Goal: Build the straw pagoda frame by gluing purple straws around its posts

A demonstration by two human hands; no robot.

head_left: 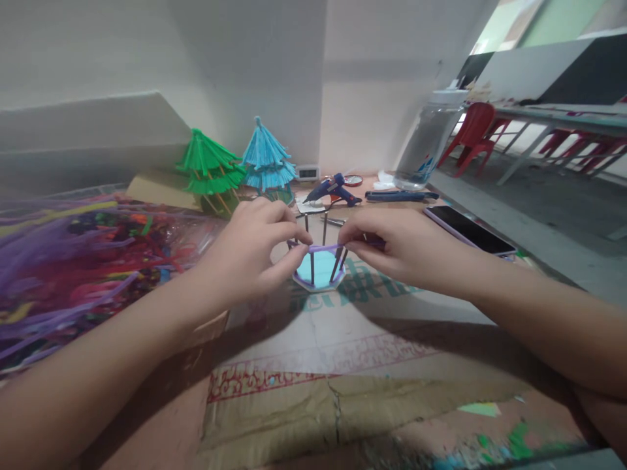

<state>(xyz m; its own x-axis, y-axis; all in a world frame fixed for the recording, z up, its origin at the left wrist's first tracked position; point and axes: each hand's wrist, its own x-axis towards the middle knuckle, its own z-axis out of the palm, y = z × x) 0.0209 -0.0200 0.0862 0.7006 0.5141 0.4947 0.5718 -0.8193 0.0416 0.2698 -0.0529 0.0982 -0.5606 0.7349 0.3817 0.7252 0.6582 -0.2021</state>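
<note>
A small craft frame stands on the cardboard, with a light-blue octagonal base (321, 269) and several dark upright sticks (312, 267). A purple pipe cleaner (324, 248) runs across the front sticks. My left hand (267, 245) pinches it at the left side of the frame, thumb and forefinger together. At the right side, my right hand (377, 238) pinches the same strip close to the sticks. The curled fingers hide both ends of the strip in part.
Behind are a green paper-like roof (210, 163), a blue one (267, 153), a glue gun (334, 189), a small digital clock (308, 173) and a water bottle (428, 140). A phone (470, 230) lies right. Colourful pipe cleaners (98, 261) heap left. Printed cardboard (294, 411) covers the table.
</note>
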